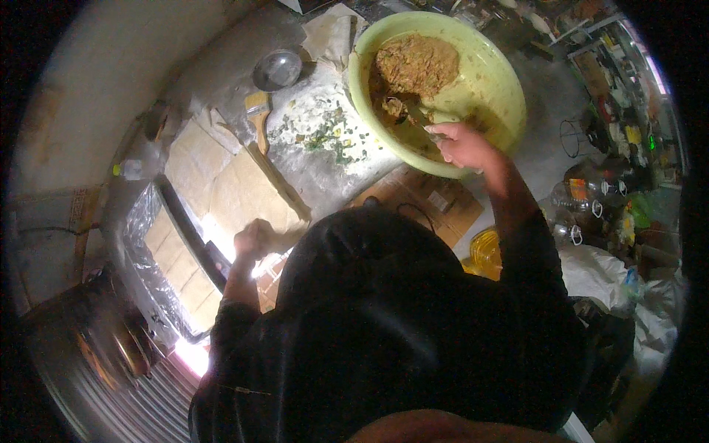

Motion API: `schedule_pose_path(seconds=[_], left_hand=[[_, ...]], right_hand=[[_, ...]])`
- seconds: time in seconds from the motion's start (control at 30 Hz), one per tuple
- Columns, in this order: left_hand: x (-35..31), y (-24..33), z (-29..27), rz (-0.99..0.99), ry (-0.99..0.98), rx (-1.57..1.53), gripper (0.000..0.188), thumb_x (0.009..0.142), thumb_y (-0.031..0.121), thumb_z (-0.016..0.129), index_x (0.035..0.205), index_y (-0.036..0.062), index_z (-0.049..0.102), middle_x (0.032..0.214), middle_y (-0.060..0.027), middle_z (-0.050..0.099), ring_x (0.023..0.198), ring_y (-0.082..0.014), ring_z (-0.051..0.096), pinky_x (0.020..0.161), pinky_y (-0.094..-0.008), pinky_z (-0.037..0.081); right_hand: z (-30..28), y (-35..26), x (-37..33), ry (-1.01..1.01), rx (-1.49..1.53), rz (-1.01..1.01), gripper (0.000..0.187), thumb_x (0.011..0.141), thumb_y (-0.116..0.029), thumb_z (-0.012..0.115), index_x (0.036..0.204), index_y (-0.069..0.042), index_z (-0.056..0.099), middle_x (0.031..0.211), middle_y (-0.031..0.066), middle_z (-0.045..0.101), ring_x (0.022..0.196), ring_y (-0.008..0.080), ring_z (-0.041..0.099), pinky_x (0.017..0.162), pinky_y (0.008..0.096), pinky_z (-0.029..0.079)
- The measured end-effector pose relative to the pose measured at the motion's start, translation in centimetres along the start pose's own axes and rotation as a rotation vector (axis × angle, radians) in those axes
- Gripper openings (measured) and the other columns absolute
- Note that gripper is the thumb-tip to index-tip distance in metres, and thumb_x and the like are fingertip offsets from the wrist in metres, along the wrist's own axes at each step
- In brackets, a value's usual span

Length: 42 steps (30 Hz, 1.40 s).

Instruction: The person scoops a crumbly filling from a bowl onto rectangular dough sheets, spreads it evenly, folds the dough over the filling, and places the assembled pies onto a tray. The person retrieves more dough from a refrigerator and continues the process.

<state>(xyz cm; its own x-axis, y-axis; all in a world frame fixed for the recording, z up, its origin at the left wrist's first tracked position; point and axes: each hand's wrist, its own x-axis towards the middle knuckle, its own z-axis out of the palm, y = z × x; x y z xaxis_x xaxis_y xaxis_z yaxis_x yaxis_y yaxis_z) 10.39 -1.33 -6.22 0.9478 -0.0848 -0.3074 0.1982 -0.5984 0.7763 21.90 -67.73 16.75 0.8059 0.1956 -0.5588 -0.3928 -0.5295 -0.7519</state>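
My right hand (465, 145) is closed around the handle of a metal utensil (419, 117) whose far end dips into the filling. The large pale-green basin (509, 81) holds a brown mound of minced filling (425, 63), with smears along its wall. On the left, my left hand (253, 240) has curled fingers at the near edge of a stack of thin, floury dough sheets (244, 188); it seems to grip the top sheet's edge. Its fingertips are partly hidden. Beside the stack lies a wooden-handled brush (258, 118).
Flour and chopped greens (325, 133) lie scattered between stack and basin. A metal bowl (278, 70) and a cloth (329, 33) stand further back. Left is a plastic-lined tray (166, 244) of flat dough pieces. Large plastic bottles (572, 193) and a cardboard box (436, 203) are at right.
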Motion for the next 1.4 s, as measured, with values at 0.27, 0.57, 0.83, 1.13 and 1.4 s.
schedule_pose_path(seconds=[0.27,0.57,0.83,1.13,1.4], left_hand=[[0.0,1.3,-1.9,-0.335,-0.204,0.048,0.040,0.084,0.018,0.077,0.123,0.0190,0.064,0.089,-0.0066,0.071,0.063,-0.0190,0.068,0.051,-0.0344,0.056],[-0.6,2.9,-0.2,-0.154,0.033,0.010,0.034,0.098,0.039,0.067,0.093,0.0054,0.075,0.086,-0.0027,0.072,0.073,-0.0172,0.065,0.062,-0.0330,0.053],[0.3,0.5,-1.2,0.026,-0.121,0.372,0.038,0.092,0.036,0.071,0.120,0.0109,0.067,0.098,-0.0097,0.075,0.079,-0.0241,0.072,0.071,-0.0364,0.058],[-1.7,7.3,-0.4,-0.335,0.044,-0.325,0.049,0.100,0.050,0.062,0.111,0.0045,0.076,0.080,-0.0094,0.072,0.057,-0.0195,0.065,0.049,-0.0338,0.049],[-2.0,7.7,-0.1,-0.235,0.005,-0.272,0.037,0.102,0.035,0.061,0.121,0.0058,0.074,0.092,-0.0109,0.077,0.074,-0.0180,0.071,0.067,-0.0343,0.056]], right_hand=[[1.6,-1.7,2.3,0.109,-0.107,0.073,0.051,0.099,-0.008,0.053,0.150,-0.010,0.053,0.072,0.0018,0.059,0.051,0.0100,0.045,0.050,0.0296,0.042],[-3.3,2.1,-1.4,-0.149,0.338,-0.022,0.049,0.100,-0.009,0.056,0.149,-0.007,0.053,0.070,-0.0017,0.053,0.051,0.0064,0.040,0.047,0.0241,0.031],[-2.4,3.7,-4.0,0.072,0.363,-0.127,0.040,0.095,-0.002,0.057,0.135,-0.002,0.062,0.095,0.0035,0.059,0.078,0.0103,0.053,0.064,0.0242,0.042],[1.2,-3.1,-6.3,0.399,-0.642,-0.901,0.043,0.094,0.001,0.050,0.136,0.000,0.061,0.119,0.0067,0.064,0.081,0.0106,0.053,0.074,0.0240,0.046],[16.7,-14.3,-4.1,-0.302,0.518,-0.015,0.051,0.099,-0.007,0.051,0.150,-0.004,0.051,0.074,-0.0015,0.054,0.052,0.0028,0.037,0.046,0.0186,0.027]])
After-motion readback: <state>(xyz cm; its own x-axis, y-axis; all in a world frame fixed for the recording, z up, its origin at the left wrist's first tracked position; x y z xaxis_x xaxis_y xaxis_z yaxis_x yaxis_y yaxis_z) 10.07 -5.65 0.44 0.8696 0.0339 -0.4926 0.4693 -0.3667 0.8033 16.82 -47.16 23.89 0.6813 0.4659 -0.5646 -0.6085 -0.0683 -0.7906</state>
